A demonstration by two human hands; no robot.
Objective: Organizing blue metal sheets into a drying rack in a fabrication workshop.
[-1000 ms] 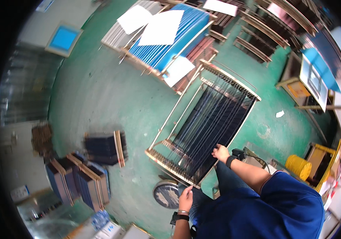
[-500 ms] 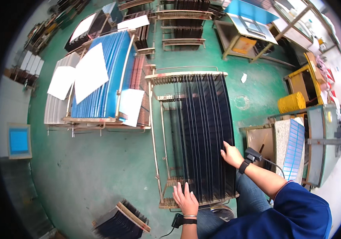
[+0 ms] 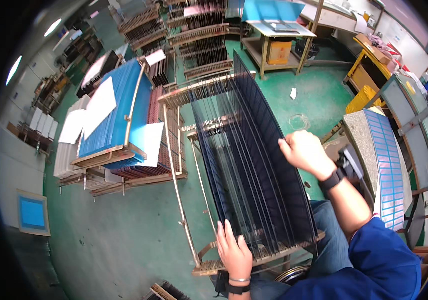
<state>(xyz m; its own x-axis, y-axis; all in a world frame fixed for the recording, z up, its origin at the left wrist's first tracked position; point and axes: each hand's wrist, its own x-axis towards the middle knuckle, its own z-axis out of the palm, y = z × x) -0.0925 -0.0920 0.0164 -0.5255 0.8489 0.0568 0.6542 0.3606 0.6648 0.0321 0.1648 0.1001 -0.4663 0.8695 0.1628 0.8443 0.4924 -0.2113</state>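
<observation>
In front of me stands a metal rack (image 3: 180,210) with slotted wooden bars, holding several thin dark sheets, glossy like glass, on edge. My right hand (image 3: 308,154) is closed, thumb pointing left, on the upper edge of the rightmost dark sheet (image 3: 269,145). That sheet stands higher than its neighbours at the far end. At the rack's near end, my left hand (image 3: 235,254) is open, fingers stretched out along the near ends of the left-hand sheets (image 3: 213,185). Whether its fingertips press on them is hard to tell.
Blue panels (image 3: 106,120) with white sheets on top stand in a rack at the left. A speckled board with a blue-gridded panel (image 3: 386,165) lies right of me. Farther off are a worktable (image 3: 278,31), a yellow drum (image 3: 363,99) and more racks (image 3: 199,35).
My right hand has moved up and slightly right, and the rightmost sheet now rises above the others. My left hand remains near the rack's near end. The view has shifted.
</observation>
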